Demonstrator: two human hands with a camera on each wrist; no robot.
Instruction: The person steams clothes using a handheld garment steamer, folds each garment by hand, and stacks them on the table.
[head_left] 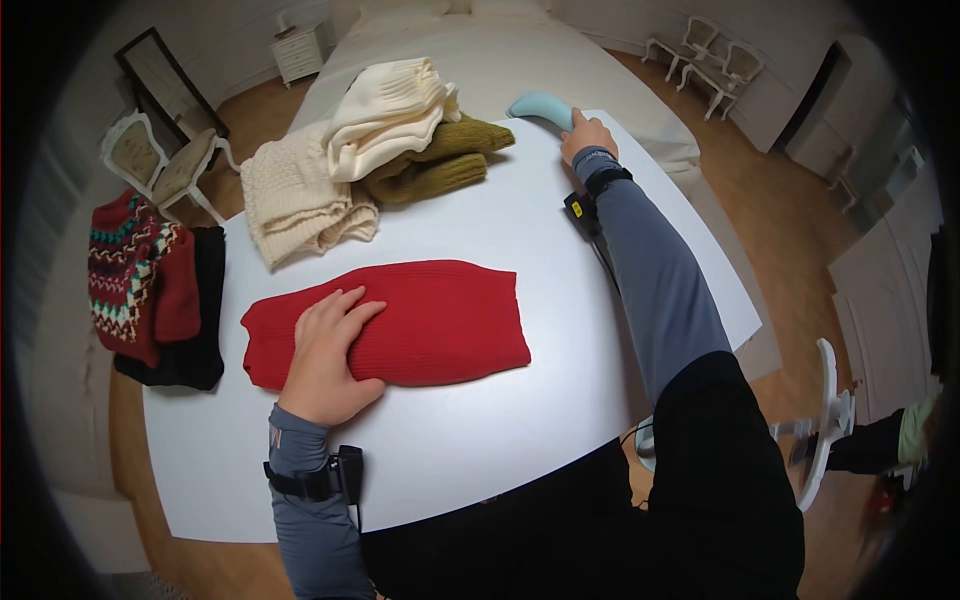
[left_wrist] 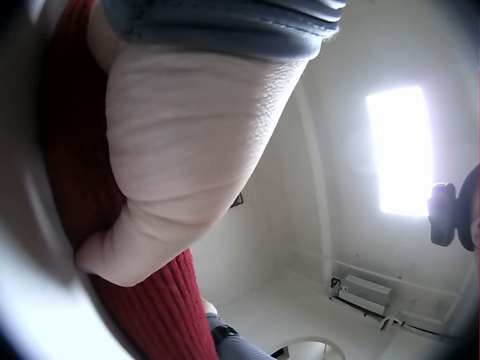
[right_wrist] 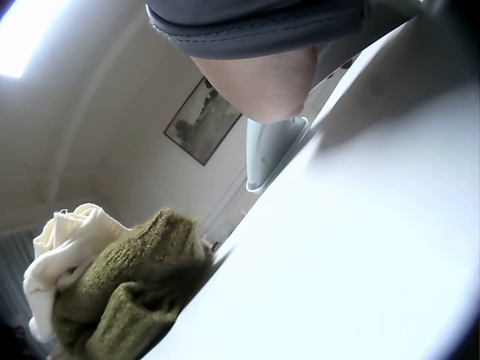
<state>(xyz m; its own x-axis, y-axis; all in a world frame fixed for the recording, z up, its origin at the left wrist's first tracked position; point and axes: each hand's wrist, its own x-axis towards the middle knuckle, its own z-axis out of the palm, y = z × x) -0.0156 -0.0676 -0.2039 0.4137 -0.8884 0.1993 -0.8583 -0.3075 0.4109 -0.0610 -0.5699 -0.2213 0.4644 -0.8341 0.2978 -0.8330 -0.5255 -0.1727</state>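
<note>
A folded red ribbed knit garment lies across the front of the white table. My left hand rests on its left part, fingers spread and thumb toward the near edge. In the left wrist view, the heel of that hand and its thumb lie against the red ribbing. At the far right edge of the table, my right hand grips one end of a pale blue, curved handheld tool. Its wide, flat-rimmed head shows beyond the hand in the right wrist view.
Cream knits and an olive knit are heaped at the back left, beside a folded beige cable knit. A patterned red sweater lies on black cloth at the left edge. A bed stands behind.
</note>
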